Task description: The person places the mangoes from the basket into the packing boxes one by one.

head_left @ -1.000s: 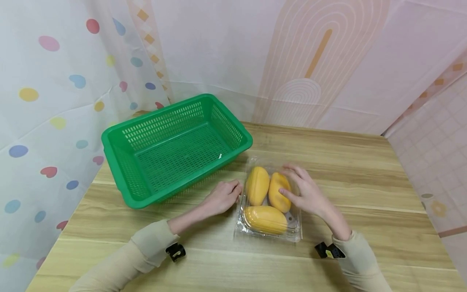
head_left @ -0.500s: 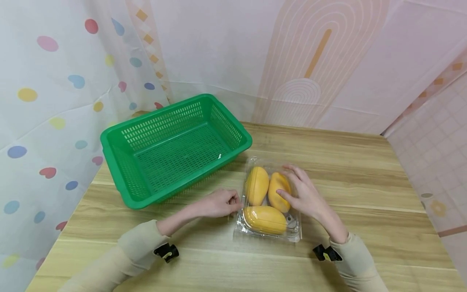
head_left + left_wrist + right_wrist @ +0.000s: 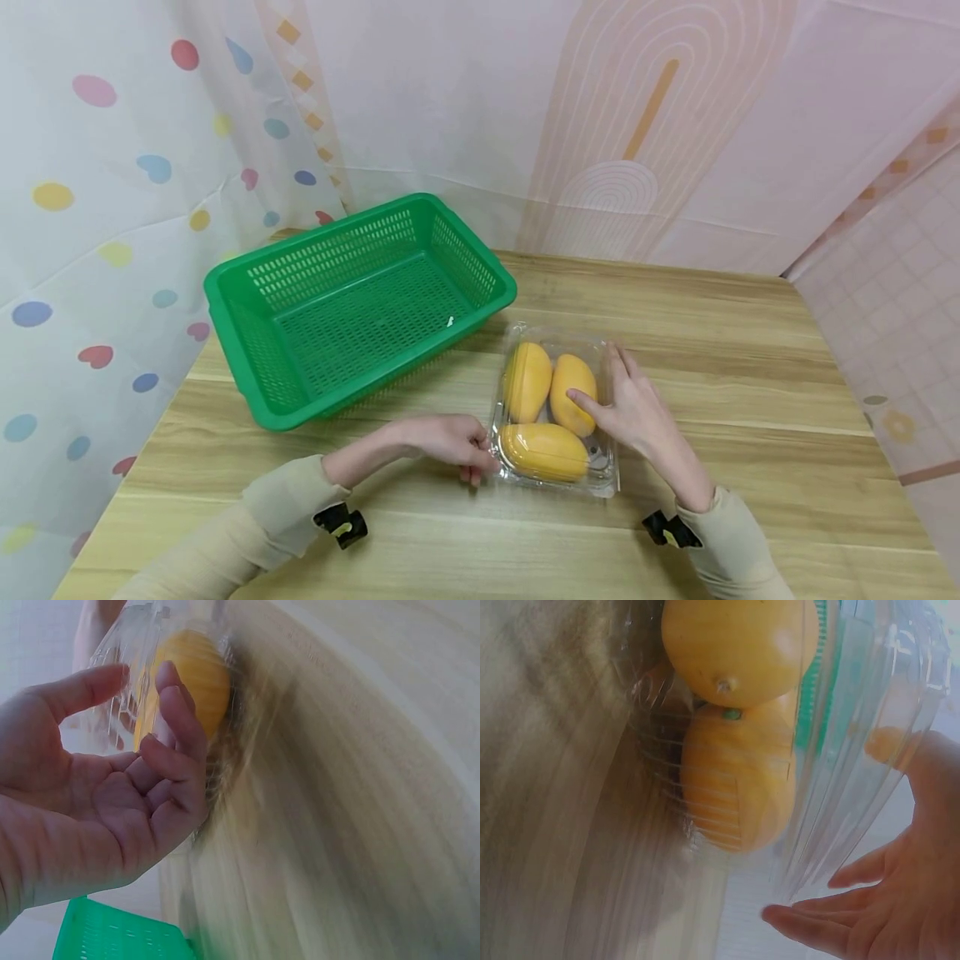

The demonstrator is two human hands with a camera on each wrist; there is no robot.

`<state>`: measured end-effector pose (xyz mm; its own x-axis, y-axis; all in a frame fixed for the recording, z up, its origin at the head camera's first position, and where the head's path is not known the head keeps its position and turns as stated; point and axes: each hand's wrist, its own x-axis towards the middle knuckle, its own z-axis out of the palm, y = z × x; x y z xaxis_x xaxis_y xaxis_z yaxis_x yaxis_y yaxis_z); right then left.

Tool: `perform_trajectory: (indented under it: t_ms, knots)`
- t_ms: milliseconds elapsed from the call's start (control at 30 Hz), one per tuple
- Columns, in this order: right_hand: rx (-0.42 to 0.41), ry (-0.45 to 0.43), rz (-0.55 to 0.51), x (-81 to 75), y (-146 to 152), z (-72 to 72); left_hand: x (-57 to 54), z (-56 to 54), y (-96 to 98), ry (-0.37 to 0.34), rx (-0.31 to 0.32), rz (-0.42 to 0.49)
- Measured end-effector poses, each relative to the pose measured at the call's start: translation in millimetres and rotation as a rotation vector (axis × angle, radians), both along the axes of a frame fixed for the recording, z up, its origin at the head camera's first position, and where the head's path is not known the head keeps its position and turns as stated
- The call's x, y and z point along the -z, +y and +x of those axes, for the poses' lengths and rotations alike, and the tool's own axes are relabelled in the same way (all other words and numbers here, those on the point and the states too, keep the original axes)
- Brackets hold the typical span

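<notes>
A clear plastic clamshell box [image 3: 555, 333] holds three yellow mangoes, the front mango [image 3: 546, 452] lying crosswise and the left mango [image 3: 528, 382] and right mango [image 3: 573, 387] behind it. The box looks closed. My left hand [image 3: 448, 442] is at the box's left edge near the front corner. In the left wrist view, its fingers bend loosely and the thumb stands apart from them. My right hand [image 3: 637, 404] rests along the box's right side, thumb over the lid above the right mango. Its fingers look fairly straight in the right wrist view [image 3: 885, 900].
A green perforated plastic basket [image 3: 382, 325] stands behind and left of the box, with a small white mark on its inner wall. The wooden table [image 3: 750, 375] meets patterned curtains [image 3: 450, 100] at the back and sides. Black wrist mounts sit at both cuffs.
My left hand has slid along the box's left edge toward the front corner. My right hand's fingers have shifted from over the lid to the right side. The box has hardly moved.
</notes>
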<state>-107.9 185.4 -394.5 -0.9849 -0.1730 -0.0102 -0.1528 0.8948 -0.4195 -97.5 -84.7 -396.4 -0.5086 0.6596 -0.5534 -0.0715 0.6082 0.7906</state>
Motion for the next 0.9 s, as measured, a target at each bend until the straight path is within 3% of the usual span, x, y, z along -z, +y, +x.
perform_trajectory:
  t_ms: [267, 567, 900]
  knots:
    - [0.008, -0.057, -0.042, -0.3, -1.4, 0.3, 2.2, 3.2, 3.3, -0.099, -0.067, -0.017]
    - [-0.006, -0.046, -0.023, 2.3, -1.9, 0.5, 0.1, 8.3, 7.6, -0.139, -0.154, -0.030]
    - [-0.020, -0.036, -0.017, 2.0, -4.0, 1.3, 1.2, 9.6, 9.2, -0.163, -0.163, 0.003]
